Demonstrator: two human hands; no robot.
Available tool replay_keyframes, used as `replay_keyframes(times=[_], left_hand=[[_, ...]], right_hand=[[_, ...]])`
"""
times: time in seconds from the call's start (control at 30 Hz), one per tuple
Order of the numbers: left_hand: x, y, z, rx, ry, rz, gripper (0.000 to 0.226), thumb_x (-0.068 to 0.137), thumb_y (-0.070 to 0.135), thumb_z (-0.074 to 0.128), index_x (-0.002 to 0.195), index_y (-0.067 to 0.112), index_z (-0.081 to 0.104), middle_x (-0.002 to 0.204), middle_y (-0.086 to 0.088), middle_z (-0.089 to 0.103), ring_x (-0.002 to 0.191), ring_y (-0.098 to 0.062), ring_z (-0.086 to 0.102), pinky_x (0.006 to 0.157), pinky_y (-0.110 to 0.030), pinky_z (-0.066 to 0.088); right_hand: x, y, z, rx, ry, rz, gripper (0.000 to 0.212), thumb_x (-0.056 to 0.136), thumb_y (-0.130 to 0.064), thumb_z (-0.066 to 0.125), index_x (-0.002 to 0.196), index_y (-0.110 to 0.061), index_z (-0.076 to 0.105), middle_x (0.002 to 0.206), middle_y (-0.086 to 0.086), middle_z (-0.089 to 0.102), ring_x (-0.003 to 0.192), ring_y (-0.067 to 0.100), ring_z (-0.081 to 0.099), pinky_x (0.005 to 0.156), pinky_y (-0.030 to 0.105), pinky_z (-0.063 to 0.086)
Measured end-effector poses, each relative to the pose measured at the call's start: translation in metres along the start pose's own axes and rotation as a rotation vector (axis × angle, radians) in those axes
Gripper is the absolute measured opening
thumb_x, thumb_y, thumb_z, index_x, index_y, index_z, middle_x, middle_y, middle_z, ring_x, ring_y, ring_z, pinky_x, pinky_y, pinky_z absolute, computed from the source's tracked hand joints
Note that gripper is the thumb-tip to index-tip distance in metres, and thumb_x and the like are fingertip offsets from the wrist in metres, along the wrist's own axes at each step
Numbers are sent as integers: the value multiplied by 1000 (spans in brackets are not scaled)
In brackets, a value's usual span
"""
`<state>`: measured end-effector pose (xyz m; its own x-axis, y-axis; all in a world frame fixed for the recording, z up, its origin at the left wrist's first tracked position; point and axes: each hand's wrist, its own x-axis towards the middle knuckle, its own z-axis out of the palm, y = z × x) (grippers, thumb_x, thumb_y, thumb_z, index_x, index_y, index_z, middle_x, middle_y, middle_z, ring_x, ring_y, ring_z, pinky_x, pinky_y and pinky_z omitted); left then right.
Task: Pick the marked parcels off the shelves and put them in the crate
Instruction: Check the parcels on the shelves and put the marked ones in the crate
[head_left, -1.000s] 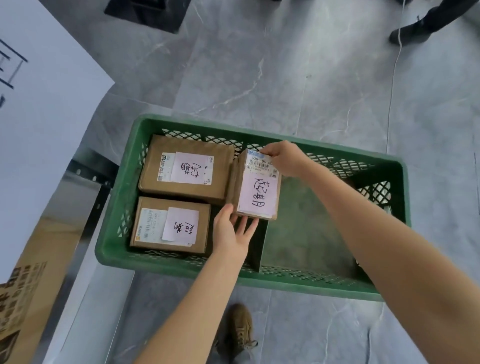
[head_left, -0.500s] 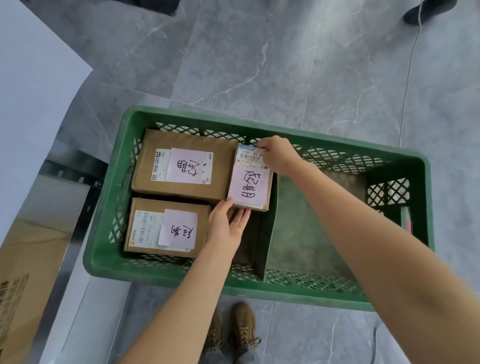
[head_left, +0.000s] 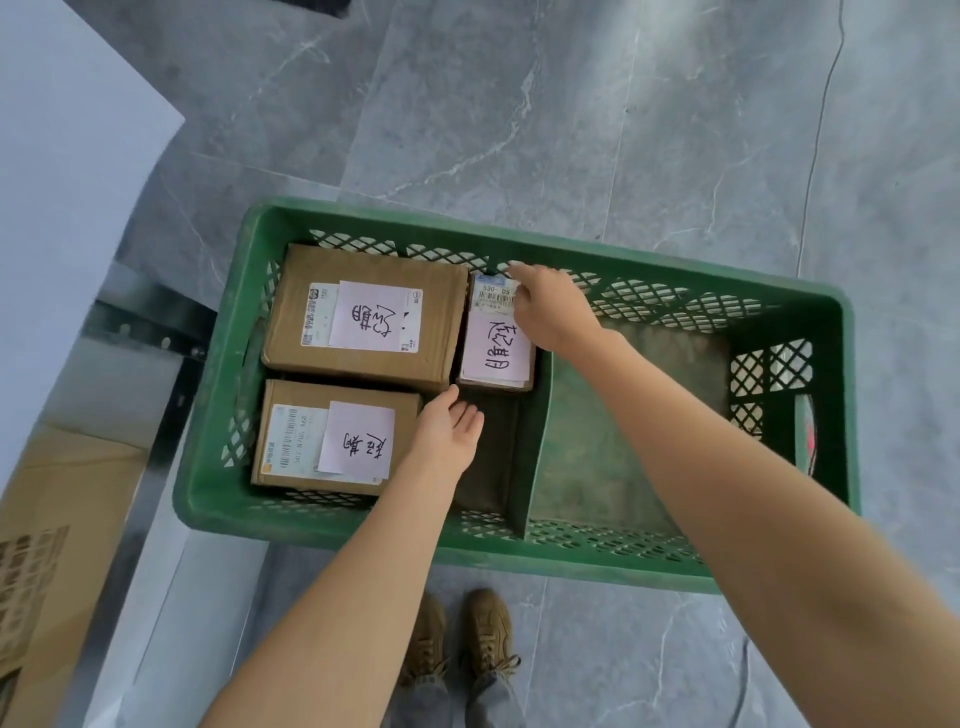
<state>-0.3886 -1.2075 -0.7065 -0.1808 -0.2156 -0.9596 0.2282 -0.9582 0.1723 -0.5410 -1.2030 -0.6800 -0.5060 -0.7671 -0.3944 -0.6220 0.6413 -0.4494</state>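
Note:
A green plastic crate (head_left: 415, 224) stands on the grey floor below me. Its left compartment holds a large brown parcel (head_left: 363, 317) at the far side, a second brown parcel (head_left: 332, 441) in front of it, and a small parcel (head_left: 496, 353) lying flat against the divider. All three carry pink handwritten notes. My right hand (head_left: 550, 312) lies over the small parcel's far right corner, fingers curled over its far edge. My left hand (head_left: 449, 434) hovers flat with fingers apart, just clear of that parcel's near edge, holding nothing.
A green divider (head_left: 535, 441) splits the crate; the right compartment (head_left: 623, 415) holds only a thin red and white item (head_left: 805, 436) against its right wall. A metal shelf frame (head_left: 150, 332) with a cardboard box (head_left: 52, 519) stands left. My shoes (head_left: 462, 639) touch the crate's near side.
The small parcel has gone from tilted in both hands down to lying flat in the crate. My left hand has come off its near edge; my right hand stays on top.

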Motion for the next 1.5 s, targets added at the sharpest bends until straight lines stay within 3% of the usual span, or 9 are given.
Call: replay_keyframes(times=[0.1,0.33,0.4,0.53,0.67,0.83,1.1,1.33,1.5], left_hand=[[-34,6,-1,103,-10,22,49,99,16,43,145,5,28,152,-15,29,142,-27,26,114,-37,26],[-141,35,35,591,-61,242,55,101,41,29,149,15,21,157,-3,20,145,-20,17,116,-35,15],[-176,46,50,837,-89,421,56,101,45,22,149,18,21,157,-3,20,144,-21,18,115,-36,15],[-250,82,76,1231,-132,811,42,103,28,16,125,10,47,137,-4,44,137,-23,26,110,-38,21],[-309,128,86,1620,38,1074,59,97,44,4,150,19,16,160,-3,3,147,-27,-2,118,-44,5],[-412,171,92,1868,156,1303,51,102,34,17,151,22,7,160,0,-5,147,-24,-5,118,-41,5],[-521,201,43,1959,325,1246,57,101,41,16,151,21,-3,158,-1,-15,146,-24,-13,119,-44,2],[-606,212,-24,1836,566,1101,61,100,47,17,151,22,-6,158,-1,-16,145,-25,-14,118,-47,-1],[-664,188,-81,1692,698,1045,62,100,46,17,151,19,-6,157,-3,-17,145,-25,-15,118,-43,-2]], right_hand=[[-24,-11,-17,61,-20,38,33,98,-14,35,116,3,57,115,22,63,103,36,59,85,44,49],[-74,-62,-91,3,-76,4,36,102,-26,31,112,0,55,120,16,56,115,29,51,91,34,39],[-86,-81,-123,-91,-76,-47,46,103,-30,26,137,-2,42,149,14,36,140,25,30,114,37,23],[-114,-122,-192,-205,-23,-85,53,103,-37,18,152,-15,15,161,4,-2,148,21,-7,118,39,-3],[-145,-158,-250,-266,3,-93,54,103,-41,15,153,-23,7,160,-1,-14,146,22,-17,119,43,-7],[-190,-215,-317,-287,56,-124,55,102,-40,17,153,-22,4,160,0,-16,146,23,-18,119,45,-7],[-228,-306,-371,-489,65,-309,53,102,-37,14,152,-19,12,160,7,-13,146,32,-15,116,55,0],[-254,-390,-377,-728,-54,-572,54,100,-36,12,152,-21,7,160,10,-11,145,35,-16,115,60,4],[-305,-438,-376,-836,21,-884,48,99,2,19,147,-6,20,157,23,2,145,40,-7,118,52,4]])
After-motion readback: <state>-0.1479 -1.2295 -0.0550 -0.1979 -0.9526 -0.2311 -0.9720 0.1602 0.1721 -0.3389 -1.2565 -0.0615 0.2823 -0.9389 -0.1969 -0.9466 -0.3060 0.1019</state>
